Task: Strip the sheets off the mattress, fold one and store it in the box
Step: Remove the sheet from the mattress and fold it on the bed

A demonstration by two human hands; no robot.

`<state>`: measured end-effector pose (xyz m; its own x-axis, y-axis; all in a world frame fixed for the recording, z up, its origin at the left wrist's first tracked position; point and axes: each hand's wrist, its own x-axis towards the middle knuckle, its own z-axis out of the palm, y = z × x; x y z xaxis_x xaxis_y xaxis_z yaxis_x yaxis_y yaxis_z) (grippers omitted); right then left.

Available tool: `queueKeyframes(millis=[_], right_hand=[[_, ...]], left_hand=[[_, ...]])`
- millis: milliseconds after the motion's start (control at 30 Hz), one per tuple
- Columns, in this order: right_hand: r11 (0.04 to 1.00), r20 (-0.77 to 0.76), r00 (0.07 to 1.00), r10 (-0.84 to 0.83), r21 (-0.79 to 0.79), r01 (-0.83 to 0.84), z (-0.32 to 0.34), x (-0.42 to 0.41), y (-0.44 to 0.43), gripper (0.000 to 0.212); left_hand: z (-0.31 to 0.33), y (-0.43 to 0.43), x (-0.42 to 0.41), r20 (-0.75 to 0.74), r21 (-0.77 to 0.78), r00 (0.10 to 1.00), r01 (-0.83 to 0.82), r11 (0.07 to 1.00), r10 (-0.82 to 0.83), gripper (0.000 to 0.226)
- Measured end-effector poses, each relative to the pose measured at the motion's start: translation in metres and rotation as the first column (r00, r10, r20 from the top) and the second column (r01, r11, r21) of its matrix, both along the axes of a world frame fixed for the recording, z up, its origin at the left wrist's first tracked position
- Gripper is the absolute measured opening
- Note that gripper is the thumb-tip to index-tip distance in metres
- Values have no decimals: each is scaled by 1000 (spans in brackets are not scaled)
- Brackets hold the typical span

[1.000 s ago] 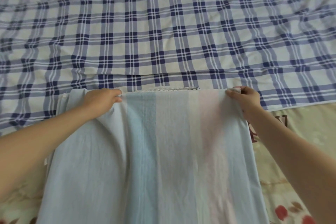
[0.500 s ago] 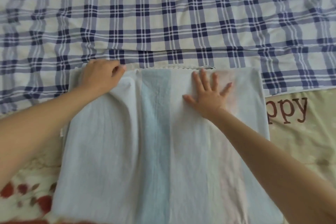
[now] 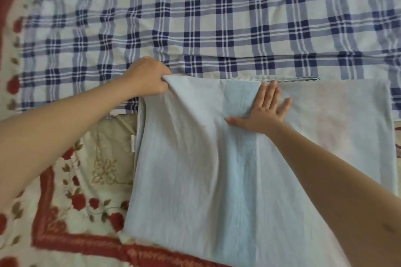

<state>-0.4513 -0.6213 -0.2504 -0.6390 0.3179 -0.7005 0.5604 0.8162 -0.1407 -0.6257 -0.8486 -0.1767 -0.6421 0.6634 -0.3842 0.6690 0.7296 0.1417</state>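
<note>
A pale sheet (image 3: 325,136) with faint blue and pink stripes lies folded in a rectangle in front of me. My left hand (image 3: 147,78) grips its far left corner and lifts it, so the cloth ridges up toward the hand. Flat on the middle of the sheet near its far edge lies my right hand (image 3: 263,110), fingers straight and spread, pressing the cloth down. A blue and white checked sheet (image 3: 195,17) spreads over the far half of the bed. No box is in view.
Under the sheets lies a cream blanket (image 3: 71,201) with red flowers and a red border, showing at the left and bottom. A small white tag (image 3: 132,144) sticks out at the folded sheet's left edge.
My left hand has gathered the far left corner and raised it toward the right. My right hand let go of the right corner a second ago and stays flat on the middle.
</note>
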Motion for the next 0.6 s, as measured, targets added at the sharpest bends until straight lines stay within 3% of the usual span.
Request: queueKeyframes(millis=[100,233,333,400,467,533,600], right_hand=[[1000,27,1000,1,-2,-1,0,-3,-1,144],[1000,69,998,11,-1,-11,2,-7,-4,145],[1000,72,997,4,-1,-4,3,-9,-5,145],[1000,73,997,10,7,-11,3,-10,-5,144],[1000,79,997,4,4,-4,2,-10,-7,144],[1000,74,997,2,6,-2,4,-9,-8,144],[1000,72,997,-1,3,0,3,-10,-8,144]], left_hand=[[20,-11,-12,39,30,995,-89,996,88,27],[3,-29,-32,197,23,917,-357,934,346,38],[-34,-31,-27,66,-23,898,-435,900,435,36],[-56,-31,-19,10,35,862,-506,862,506,36],[-69,-33,-14,49,152,764,-643,751,644,34],[-71,-37,-12,211,285,587,-802,525,782,24],[-62,-43,-6,426,327,433,-893,311,795,25]])
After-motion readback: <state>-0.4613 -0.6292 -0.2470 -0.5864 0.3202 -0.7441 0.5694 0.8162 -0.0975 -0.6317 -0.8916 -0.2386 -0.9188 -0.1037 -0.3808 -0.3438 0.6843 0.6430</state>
